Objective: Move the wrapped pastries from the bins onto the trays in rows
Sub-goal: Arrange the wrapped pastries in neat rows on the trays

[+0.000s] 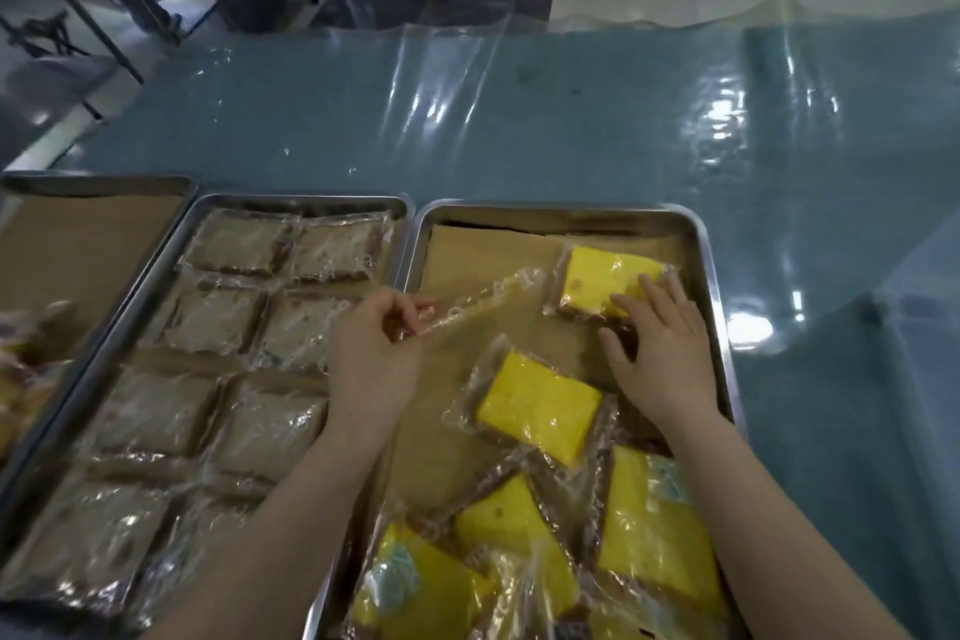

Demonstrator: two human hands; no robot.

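A metal tray lined with brown paper lies in front of me. A yellow wrapped pastry sits at its far right corner, and my right hand rests on its near edge with straight fingers. My left hand pinches the edge of a clear plastic wrapper that stretches toward that pastry. Another yellow wrapped pastry lies tilted in the tray's middle. Several more yellow pastries are heaped at the near end.
To the left, a second tray holds brown wrapped pastries in two neat columns. A third tray with brown paper is at the far left. The blue table is covered in clear plastic sheeting.
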